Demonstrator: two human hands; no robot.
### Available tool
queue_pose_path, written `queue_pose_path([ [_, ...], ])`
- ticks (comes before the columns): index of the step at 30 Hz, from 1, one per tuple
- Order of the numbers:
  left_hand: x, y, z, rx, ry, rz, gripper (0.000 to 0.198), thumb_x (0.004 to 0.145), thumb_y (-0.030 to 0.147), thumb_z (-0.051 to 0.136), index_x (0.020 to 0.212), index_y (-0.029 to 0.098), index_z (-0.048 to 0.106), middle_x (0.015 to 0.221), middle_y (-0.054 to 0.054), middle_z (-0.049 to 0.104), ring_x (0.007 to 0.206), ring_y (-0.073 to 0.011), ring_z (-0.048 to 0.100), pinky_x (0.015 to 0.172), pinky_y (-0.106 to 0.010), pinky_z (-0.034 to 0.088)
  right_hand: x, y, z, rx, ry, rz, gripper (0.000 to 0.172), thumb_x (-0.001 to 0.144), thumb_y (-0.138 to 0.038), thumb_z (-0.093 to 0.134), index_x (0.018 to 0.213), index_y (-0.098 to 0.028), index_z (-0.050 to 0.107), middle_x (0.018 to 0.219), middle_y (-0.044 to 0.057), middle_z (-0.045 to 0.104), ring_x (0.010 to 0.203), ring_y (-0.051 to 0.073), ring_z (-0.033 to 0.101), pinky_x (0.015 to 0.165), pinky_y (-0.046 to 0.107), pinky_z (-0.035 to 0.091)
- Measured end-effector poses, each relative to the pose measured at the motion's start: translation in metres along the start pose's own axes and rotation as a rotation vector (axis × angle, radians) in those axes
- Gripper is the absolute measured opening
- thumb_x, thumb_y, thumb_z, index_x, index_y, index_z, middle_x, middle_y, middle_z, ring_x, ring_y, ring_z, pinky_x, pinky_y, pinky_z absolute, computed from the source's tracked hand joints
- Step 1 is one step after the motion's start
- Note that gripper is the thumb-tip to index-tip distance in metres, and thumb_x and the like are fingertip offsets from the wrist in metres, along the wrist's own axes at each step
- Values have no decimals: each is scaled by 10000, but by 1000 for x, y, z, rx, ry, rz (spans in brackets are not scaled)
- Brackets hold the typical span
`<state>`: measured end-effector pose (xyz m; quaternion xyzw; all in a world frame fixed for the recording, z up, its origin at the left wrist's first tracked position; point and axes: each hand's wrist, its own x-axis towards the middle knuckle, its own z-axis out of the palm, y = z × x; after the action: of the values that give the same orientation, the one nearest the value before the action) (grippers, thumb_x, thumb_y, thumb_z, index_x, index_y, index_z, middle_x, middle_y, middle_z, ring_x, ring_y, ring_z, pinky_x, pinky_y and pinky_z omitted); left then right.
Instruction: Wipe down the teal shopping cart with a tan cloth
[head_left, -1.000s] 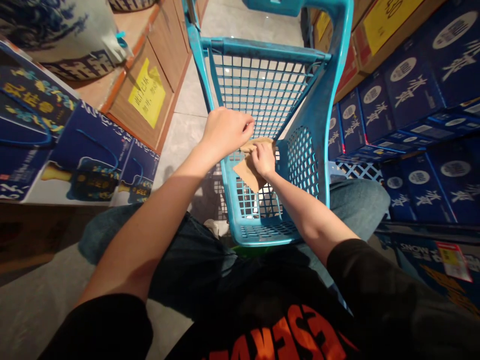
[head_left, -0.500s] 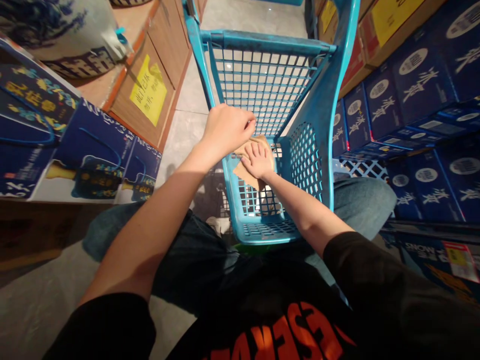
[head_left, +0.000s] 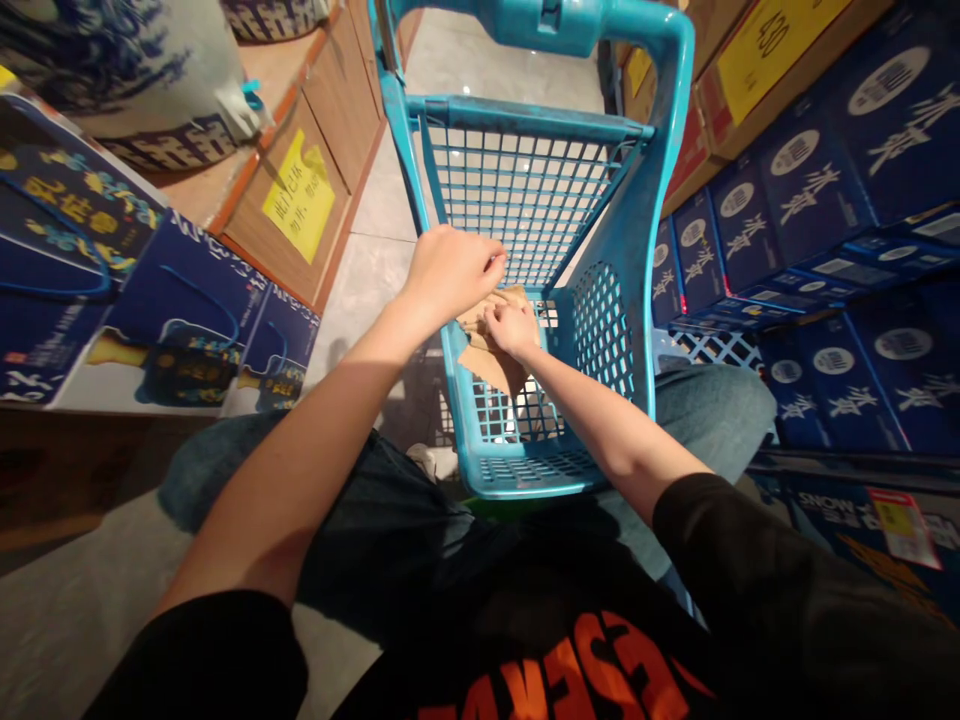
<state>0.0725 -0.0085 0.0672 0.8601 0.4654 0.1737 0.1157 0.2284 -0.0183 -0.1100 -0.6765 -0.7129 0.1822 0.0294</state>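
brown cloth (head_left: 495,366) lay crumpled on the floor of the blue basket (head_left: 637,240), toward its left side. right hand (head_left: 513,328) held it under bent fingers. left hand (head_left: 456,268) was curled at the left rim, grip couldn't be told. blue boxes (head_left: 810,190) stood stacked right.

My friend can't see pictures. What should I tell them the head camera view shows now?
A person's right hand is on a crumpled tan cloth inside a blue plastic basket. The left hand curls at its left edge. Blue boxes line both sides.
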Motion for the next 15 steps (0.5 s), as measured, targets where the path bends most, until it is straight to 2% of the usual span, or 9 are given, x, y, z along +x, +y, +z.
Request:
queue_pose_path([
  [2,0,0,-2,4,-16,-8,459,1032,374,452,1087,280,899,949,-111,849,1086,-335,772,1114,-527,536,0,-5,1,-11,27,-26,683,1193,-299,219,1488,-39,778,1596,246,709,1558,378,611,1400,581,370],
  [4,-1,2,-4,10,-36,-24,474,1040,377,441,1094,267,898,1018,-134,862,1108,-346,775,1115,-531,532,-6,-7,7,-52,-4,-128,652,1181,-313,316,1687,-25,608,1790,230,530,1698,385,458,1440,579,298],
  [7,-3,4,-6,10,-47,-35,488,1048,382,429,1121,263,896,1084,-149,869,1140,-363,773,1117,-547,528,-16,-2,19,-109,-149,-302,764,1178,-444,448,1862,-119,351,1951,149,214,1824,403,183,1476,630,173],
  [9,-4,3,-6,-1,-47,-33,487,1051,391,429,1146,281,893,1079,-137,869,1161,-364,771,1120,-544,528,-18,6,23,-113,-194,-406,788,1171,-500,493,1877,-190,330,1962,99,177,1837,379,139,1488,619,133],
  [11,-4,1,-6,-17,-40,-33,486,1053,401,430,1177,302,889,1062,-124,865,1188,-361,765,1131,-541,525,-15,14,24,-100,-155,-352,772,1176,-510,480,1871,-195,353,1957,109,201,1836,364,157,1491,613,128],
  [14,-4,-2,-6,-38,-28,-38,487,1056,415,430,1219,326,881,1064,-113,862,1225,-368,751,1146,-551,517,-8,20,26,-79,-41,-58,780,1197,-514,400,1869,-124,334,1948,194,182,1831,400,168,1473,676,140],
  [15,-3,-2,-6,-41,-25,-42,486,1058,418,431,1228,331,878,1068,-111,863,1236,-373,746,1148,-556,515,-7,19,27,-74,-29,-3,793,1198,-525,389,1871,-110,321,1947,211,165,1830,416,159,1466,697,144],
])
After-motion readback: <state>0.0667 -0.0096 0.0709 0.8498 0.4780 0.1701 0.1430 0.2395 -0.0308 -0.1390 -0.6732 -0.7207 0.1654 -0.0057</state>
